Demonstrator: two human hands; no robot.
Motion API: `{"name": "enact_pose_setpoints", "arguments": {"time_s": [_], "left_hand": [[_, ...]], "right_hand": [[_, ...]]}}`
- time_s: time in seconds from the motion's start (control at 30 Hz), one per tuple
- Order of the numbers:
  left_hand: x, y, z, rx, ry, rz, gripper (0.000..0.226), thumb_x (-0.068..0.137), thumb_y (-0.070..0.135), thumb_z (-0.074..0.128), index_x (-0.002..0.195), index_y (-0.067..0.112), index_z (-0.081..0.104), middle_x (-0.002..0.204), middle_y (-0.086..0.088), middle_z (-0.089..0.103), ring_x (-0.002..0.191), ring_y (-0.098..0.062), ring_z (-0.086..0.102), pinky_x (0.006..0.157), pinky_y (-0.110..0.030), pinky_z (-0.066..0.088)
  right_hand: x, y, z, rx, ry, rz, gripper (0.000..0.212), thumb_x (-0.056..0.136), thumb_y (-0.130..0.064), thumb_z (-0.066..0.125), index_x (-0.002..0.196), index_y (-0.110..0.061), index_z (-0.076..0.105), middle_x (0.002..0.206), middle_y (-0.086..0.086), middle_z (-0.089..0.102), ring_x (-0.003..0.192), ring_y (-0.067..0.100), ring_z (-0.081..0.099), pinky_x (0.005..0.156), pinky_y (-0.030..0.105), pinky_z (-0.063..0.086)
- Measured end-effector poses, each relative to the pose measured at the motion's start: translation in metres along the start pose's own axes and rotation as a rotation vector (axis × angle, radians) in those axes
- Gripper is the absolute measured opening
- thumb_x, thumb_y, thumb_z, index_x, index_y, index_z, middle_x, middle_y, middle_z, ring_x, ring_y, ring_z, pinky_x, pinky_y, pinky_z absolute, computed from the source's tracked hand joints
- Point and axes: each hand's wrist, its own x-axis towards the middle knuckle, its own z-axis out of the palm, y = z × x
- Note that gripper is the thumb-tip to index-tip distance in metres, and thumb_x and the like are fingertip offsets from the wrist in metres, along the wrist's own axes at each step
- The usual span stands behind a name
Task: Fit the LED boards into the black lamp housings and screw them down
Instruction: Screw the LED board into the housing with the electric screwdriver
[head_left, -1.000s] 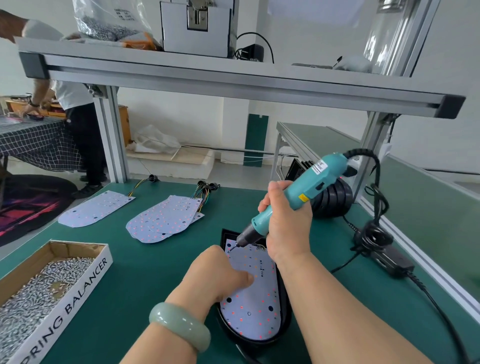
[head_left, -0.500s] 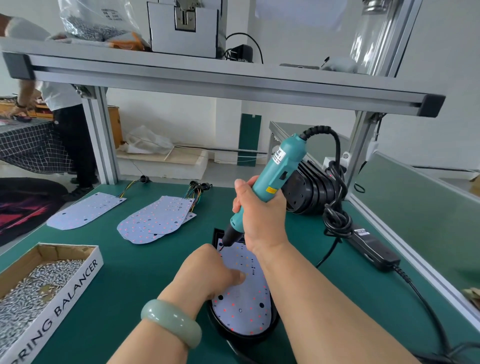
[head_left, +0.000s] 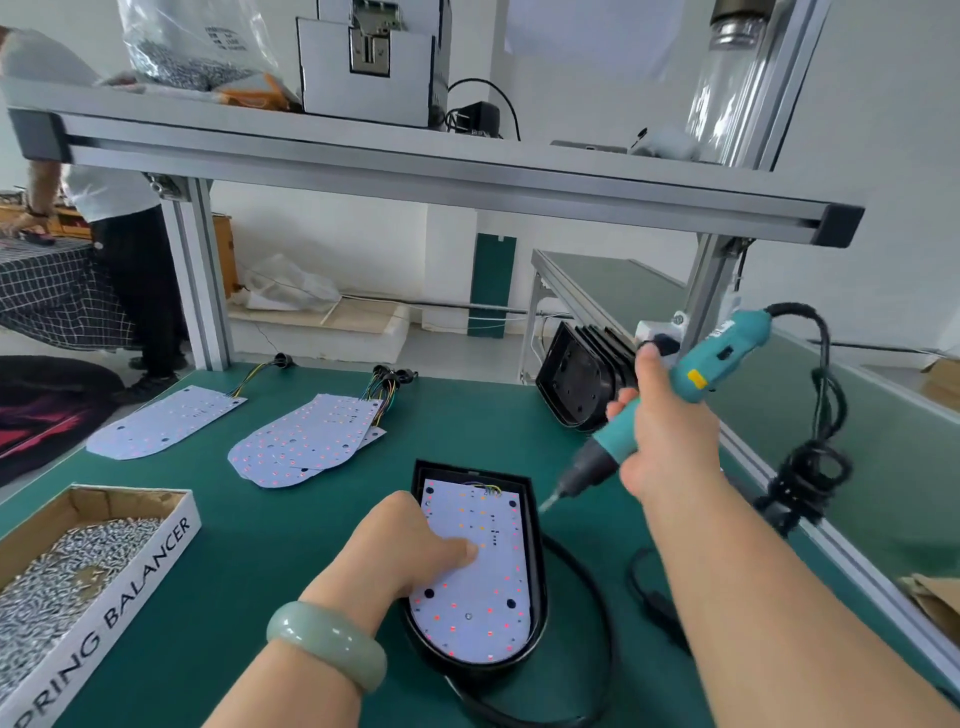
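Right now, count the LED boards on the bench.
4 at least: the fitted board in the black housing under the left hand, a lone board far left, a stack of two or more mid-bench, possibly hiding others.

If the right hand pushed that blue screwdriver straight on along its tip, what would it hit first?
Likely the right rim of the black lamp housing, just beyond the screwdriver bit in the right hand, then the LED board. Depth is unclear.

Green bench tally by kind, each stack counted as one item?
LED boards: 3 (fitted board, loose board, board stack)
Housings: 2 (housing in work, housing stack)
Screwdriver: 1
Screw box: 1
Total: 7
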Motion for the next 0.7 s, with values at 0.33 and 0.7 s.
{"name": "enact_pose_setpoints", "arguments": {"time_s": [0.33,0.7], "left_hand": [[-0.003,-0.003,0.000,-0.098,-0.020,-0.011,0.039,0.073,0.034,0.077,0.080,0.012,0.046,0.076,-0.001,0.057,0.065,-0.018,0.051,0.057,-0.025,0.039],[-0.002,-0.009,0.001,-0.113,-0.001,-0.029,0.039,0.071,0.035,0.078,0.084,0.009,0.053,0.080,-0.006,0.061,0.068,-0.023,0.054,0.064,-0.029,0.044]], "right_hand": [[0.032,0.009,-0.075,-1.736,-0.205,0.054,0.039,0.090,-0.029,0.063,0.119,-0.006,0.052,0.112,0.012,0.062,0.101,0.029,0.062,0.083,0.033,0.049],[-0.025,0.067,-0.067,-1.870,-0.360,-0.558,0.035,0.089,-0.053,0.052,0.103,-0.022,0.058,0.108,0.000,0.053,0.107,0.023,0.053,0.079,0.032,0.043]]}}
